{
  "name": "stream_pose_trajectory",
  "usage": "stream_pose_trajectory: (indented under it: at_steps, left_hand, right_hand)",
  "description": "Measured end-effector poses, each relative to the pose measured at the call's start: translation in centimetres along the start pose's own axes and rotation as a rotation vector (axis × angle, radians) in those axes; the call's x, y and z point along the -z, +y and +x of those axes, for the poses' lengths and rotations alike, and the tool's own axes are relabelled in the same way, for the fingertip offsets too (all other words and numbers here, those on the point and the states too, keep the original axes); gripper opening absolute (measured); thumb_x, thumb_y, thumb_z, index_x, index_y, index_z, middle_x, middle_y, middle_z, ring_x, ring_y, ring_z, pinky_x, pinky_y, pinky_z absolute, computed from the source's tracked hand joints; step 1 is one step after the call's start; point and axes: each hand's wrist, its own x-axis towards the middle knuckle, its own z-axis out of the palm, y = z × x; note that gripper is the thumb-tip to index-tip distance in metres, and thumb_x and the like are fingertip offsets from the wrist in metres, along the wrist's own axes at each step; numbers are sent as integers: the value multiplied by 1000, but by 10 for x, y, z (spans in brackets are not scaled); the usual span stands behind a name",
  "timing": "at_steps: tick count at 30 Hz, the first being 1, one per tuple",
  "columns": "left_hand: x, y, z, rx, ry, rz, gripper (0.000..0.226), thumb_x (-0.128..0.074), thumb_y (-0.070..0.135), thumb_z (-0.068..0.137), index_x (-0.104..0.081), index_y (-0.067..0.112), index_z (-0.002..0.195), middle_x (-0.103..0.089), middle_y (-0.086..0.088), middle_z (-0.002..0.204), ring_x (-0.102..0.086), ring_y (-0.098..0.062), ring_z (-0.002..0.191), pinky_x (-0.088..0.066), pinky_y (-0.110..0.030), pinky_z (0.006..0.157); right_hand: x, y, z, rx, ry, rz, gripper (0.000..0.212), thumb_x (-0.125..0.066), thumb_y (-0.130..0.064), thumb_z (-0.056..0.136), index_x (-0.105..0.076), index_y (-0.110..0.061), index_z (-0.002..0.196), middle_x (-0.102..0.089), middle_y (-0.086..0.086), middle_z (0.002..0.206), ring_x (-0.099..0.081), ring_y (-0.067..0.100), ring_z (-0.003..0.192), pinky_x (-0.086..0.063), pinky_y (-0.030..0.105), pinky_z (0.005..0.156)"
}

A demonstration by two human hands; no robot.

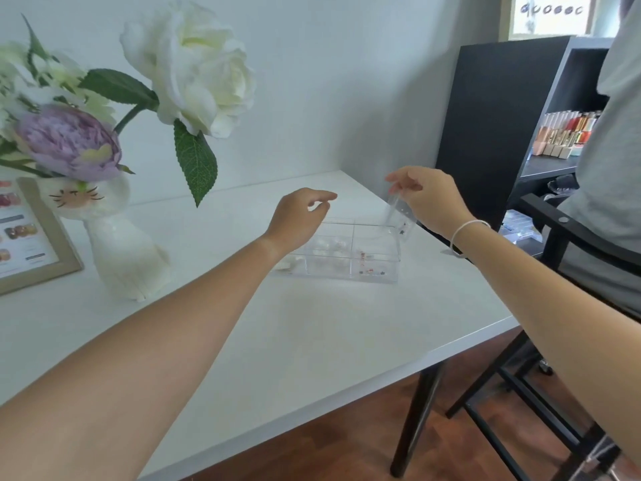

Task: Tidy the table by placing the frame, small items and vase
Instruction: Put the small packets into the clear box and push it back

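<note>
A clear plastic organizer box (376, 272) with several compartments sits on the white table (312, 335), holding small white and red items. My right hand (430, 196) pinches a small clear packet (402, 216) with tiny dark and red bits, hanging above the box's right end. Above the box's left end hovers my left hand (298, 216), fingers loosely curled and holding nothing. A white cat-shaped vase (121, 251) with white and purple flowers stands at the left. Beside it, at the left edge, leans a wooden picture frame (52, 244). A small white item (288, 265) lies by the box's left side.
A black shelf unit (503, 116) with coloured boxes stands right of the table. A person in a grey shirt (610, 168) sits on a black chair (572, 244) at the right. The table's front edge (451, 352) drops to a wooden floor.
</note>
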Motion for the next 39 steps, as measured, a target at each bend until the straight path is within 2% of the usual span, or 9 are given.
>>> stream_pose_trajectory:
  at_steps: [2,6,9,14,17,22,29,35,39]
  left_hand:
    - [9,-9,-7,26,78,-40,30,-49,16,91,-62,22,117,-59,4,127,-51,-11,109,-34,-13,86]
    - [21,-26,-27,70,200,-109,32,-50,20,90,-58,24,121,-55,7,129,-47,-7,109,-32,-13,88]
    - [24,-40,-44,151,237,-166,35,-52,26,90,-54,26,125,-51,8,132,-47,-10,116,-32,-20,92]
    - [19,-56,-63,285,192,-270,46,-55,34,89,-46,27,133,-47,6,139,-45,-9,118,-31,-21,92]
    - [15,-61,-67,325,168,-302,52,-57,37,87,-40,28,136,-46,4,139,-44,-8,115,-32,-22,91]
    - [15,-64,-69,343,167,-314,55,-58,38,86,-40,27,136,-48,11,128,-46,-6,109,-31,-21,89]
    - [15,-66,-70,337,147,-314,57,-58,39,86,-39,24,138,-47,13,119,-47,-3,107,-30,-19,90]
    - [14,-66,-70,330,154,-311,60,-59,36,86,-38,19,139,-45,4,143,-43,2,109,-29,-18,91]
    - [15,-65,-71,348,157,-299,59,-59,38,85,-40,19,138,-51,6,133,-43,1,108,-29,-18,89]
  right_hand:
    - [-7,-4,3,-5,-26,-5,39,-37,5,85,-66,-14,103,-69,5,94,-56,16,77,-45,13,60]
    - [-17,-10,7,-12,-56,-5,34,-40,4,87,-66,-12,103,-71,7,97,-59,30,79,-49,23,62]
    - [-22,-12,8,-34,-78,8,37,-37,7,85,-65,-12,102,-70,9,98,-51,18,69,-38,8,45]
    - [-35,-7,2,-82,-164,-28,40,-36,8,84,-64,-13,103,-70,8,98,-53,17,73,-36,6,40]
    - [-42,-3,-5,-80,-180,-67,38,-38,6,85,-65,-13,104,-69,7,101,-55,17,79,-40,8,49]
    - [-48,2,-19,-68,-151,-107,36,-43,2,86,-65,-15,109,-66,4,113,-56,13,98,-38,17,85]
    - [-52,18,-56,-12,109,-26,28,-54,-16,88,-59,-17,115,-57,-1,126,-48,15,120,-29,19,98]
    - [-52,31,-84,-212,121,116,69,-61,-48,79,-32,-27,138,-33,-6,147,-36,16,132,-34,39,109]
    - [-51,30,-91,-349,52,177,86,-63,-54,74,-21,-26,143,-26,-2,153,-36,22,133,-34,33,100]
